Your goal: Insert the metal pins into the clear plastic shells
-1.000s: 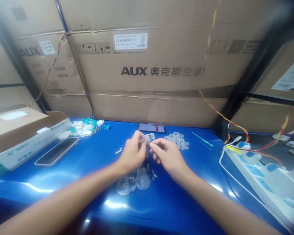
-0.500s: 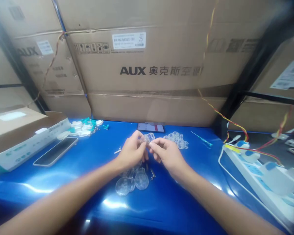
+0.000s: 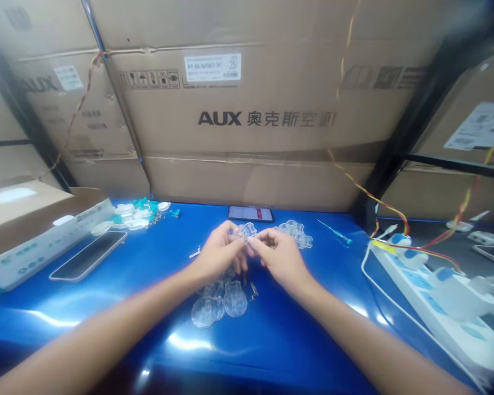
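Observation:
A clear plastic disc-shaped piece with a notched edge (image 3: 243, 231) is held up over the blue table by my left hand (image 3: 222, 251), its fingers and thumb closed on it. My right hand (image 3: 280, 255) is pinched at the right edge of this piece; what lies between the fingertips is too small to tell. Below my hands, several similar clear pieces (image 3: 208, 311) lie overlapping. Small metal strips (image 3: 253, 291) rest beside them, and another metal strip (image 3: 195, 253) is left of my left hand. More clear pieces (image 3: 295, 233) form a cluster beyond my right hand.
A teal screwdriver (image 3: 334, 232) lies at the right, near a white power strip (image 3: 432, 299) with plugs and cables. One phone (image 3: 251, 213) is at the back, another (image 3: 88, 255) at left by an open carton (image 3: 49, 241). White and teal parts (image 3: 138, 213) are piled behind.
The view has shifted slightly, moving everything a little to the left. Both hands stay together at the clear piece, which shows a bit more between them now.

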Demonstrator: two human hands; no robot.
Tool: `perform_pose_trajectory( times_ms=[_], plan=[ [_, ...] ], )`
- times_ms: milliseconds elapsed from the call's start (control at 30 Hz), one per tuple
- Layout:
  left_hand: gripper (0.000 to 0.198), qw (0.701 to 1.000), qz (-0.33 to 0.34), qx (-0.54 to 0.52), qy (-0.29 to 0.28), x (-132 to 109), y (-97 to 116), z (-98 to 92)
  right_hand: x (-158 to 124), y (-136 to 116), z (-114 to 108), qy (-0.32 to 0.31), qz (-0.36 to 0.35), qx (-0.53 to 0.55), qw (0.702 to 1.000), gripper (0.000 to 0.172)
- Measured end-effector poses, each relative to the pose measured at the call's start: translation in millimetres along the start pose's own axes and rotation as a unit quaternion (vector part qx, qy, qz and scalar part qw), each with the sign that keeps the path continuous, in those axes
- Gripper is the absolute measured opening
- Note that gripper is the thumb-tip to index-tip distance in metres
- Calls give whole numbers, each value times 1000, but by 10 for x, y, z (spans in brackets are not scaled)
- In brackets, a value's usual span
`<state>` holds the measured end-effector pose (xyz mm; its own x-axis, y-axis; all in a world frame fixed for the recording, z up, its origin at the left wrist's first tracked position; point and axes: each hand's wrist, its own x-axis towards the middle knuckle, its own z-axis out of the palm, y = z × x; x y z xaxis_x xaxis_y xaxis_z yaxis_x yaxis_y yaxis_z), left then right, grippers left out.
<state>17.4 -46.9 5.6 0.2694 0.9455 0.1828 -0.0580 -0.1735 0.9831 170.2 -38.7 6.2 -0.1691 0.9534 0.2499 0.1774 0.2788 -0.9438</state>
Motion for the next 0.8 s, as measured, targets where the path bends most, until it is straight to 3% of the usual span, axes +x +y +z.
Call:
perform_pose_trajectory(
  times_ms=[300,467,800],
  plan=[
    [24,998,-19,-44,-38,5,16,-47,26,41,11,-21,27,52,998,23],
    [19,998,-26,-36,-44,17,-7,-59,9,5,8,-19,14,62,998,23],
    [26,998,-37,-3,-50,3,27,-27,15,-1,14,-19,0,53,998,19]
  ],
)
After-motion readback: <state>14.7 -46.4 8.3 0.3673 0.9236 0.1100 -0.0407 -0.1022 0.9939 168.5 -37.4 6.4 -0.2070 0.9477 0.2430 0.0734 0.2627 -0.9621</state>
